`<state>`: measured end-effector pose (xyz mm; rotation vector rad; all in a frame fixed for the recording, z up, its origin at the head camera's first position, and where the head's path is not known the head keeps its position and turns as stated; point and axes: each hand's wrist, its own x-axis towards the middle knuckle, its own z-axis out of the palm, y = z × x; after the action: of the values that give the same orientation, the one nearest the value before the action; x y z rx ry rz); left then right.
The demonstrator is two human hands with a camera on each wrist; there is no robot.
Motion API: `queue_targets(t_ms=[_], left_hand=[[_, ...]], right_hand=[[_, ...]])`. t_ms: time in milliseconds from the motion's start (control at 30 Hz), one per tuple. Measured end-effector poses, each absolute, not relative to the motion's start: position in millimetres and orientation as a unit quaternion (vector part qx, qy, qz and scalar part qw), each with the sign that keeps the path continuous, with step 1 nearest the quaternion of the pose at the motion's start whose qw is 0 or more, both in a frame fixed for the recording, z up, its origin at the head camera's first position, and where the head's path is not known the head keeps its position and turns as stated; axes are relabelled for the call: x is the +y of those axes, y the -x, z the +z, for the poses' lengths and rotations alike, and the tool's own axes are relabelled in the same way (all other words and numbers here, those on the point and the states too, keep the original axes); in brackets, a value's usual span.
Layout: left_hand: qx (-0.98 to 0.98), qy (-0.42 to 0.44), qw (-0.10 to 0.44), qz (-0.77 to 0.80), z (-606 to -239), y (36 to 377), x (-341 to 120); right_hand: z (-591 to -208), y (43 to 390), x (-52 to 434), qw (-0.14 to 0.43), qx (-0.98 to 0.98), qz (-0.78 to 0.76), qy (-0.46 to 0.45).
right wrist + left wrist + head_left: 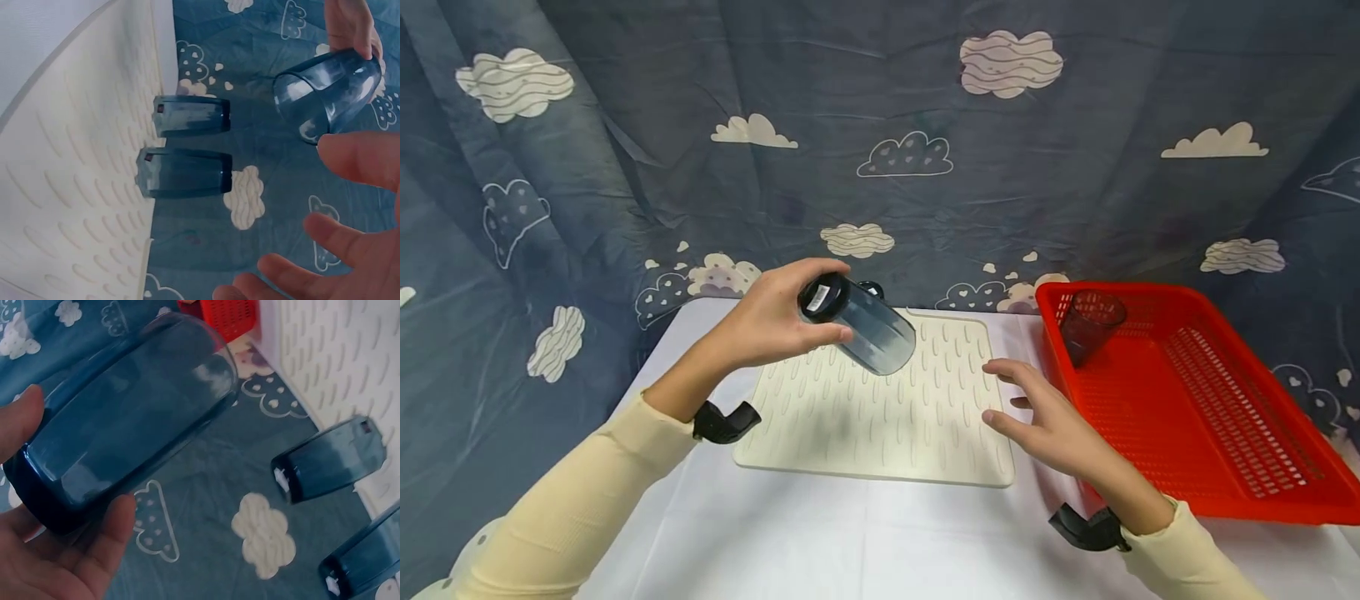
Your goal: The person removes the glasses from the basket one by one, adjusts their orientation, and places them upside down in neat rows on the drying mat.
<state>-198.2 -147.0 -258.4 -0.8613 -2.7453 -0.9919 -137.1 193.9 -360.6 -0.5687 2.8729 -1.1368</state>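
Above the white ridged mat [865,442], my left hand [775,317] grips a blue-tinted drinking glass [880,335] around its dark base. The glass is tilted, its mouth pointing down and to the right; a white sticker shows on its base. Two similar glasses [194,116] [187,172] stand upside down on the mat, seen in both wrist views; in the head view they are mostly hidden behind the held glass. My right hand [1048,417] is over the mat's right edge, fingers spread and holding nothing, apart from the held glass.
On the right stands a red plastic basket [1157,417], with another tinted glass [1090,321] leaning in its far left corner. A white cloth [790,533] covers the table. Behind it hangs a dark blue curtain [820,75] with cloud prints.
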Motion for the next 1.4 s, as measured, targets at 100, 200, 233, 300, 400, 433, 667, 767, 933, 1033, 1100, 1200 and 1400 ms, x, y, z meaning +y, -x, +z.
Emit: queue_targets(t_ms=[100, 200, 233, 300, 400, 433, 667, 767, 933, 1033, 1100, 1200, 1400], left_hand=[[-0.904, 0.287, 0.063, -0.312, -251, 201, -146], [-0.910, 0.283, 0.072, -0.292, -242, 204, -144], [-0.913, 0.280, 0.072, -0.286, -240, 206, -143], [-0.920, 0.271, 0.068, -0.275, -234, 209, -141], [-0.924, 0.263, 0.067, -0.268, -227, 214, -139], [-0.925, 0.262, 0.069, -0.267, -225, 216, -139], [-0.927, 0.272, 0.064, -0.252, -223, 233, -128], [-0.930, 0.274, 0.047, -0.241, -226, 242, -118], [-0.936, 0.262, 0.042, -0.233, -230, 253, -106], [-0.936, 0.253, 0.043, -0.243, -234, 259, -100], [-0.935, 0.249, 0.045, -0.249, -237, 262, -96], [-0.935, 0.246, 0.046, -0.251, -242, 267, -86], [-0.935, 0.256, 0.050, -0.241, -253, 273, -64]], right_hand=[[-360, 136, 197, 0.005, 0.918, -0.357, 0.174], [-361, 136, 198, 0.002, 0.915, -0.362, 0.175], [-361, 135, 199, 0.000, 0.915, -0.364, 0.175], [-362, 135, 200, -0.002, 0.913, -0.367, 0.177], [-362, 134, 202, -0.006, 0.912, -0.368, 0.181], [-362, 133, 202, -0.006, 0.912, -0.367, 0.181], [-363, 132, 208, -0.004, 0.914, -0.367, 0.172], [-365, 132, 211, -0.007, 0.915, -0.367, 0.170], [-367, 130, 213, -0.010, 0.915, -0.365, 0.171], [-367, 130, 214, -0.008, 0.916, -0.364, 0.166], [-368, 130, 214, -0.005, 0.916, -0.365, 0.165], [-369, 131, 215, -0.004, 0.916, -0.368, 0.162], [-372, 132, 215, -0.012, 0.911, -0.380, 0.162]])
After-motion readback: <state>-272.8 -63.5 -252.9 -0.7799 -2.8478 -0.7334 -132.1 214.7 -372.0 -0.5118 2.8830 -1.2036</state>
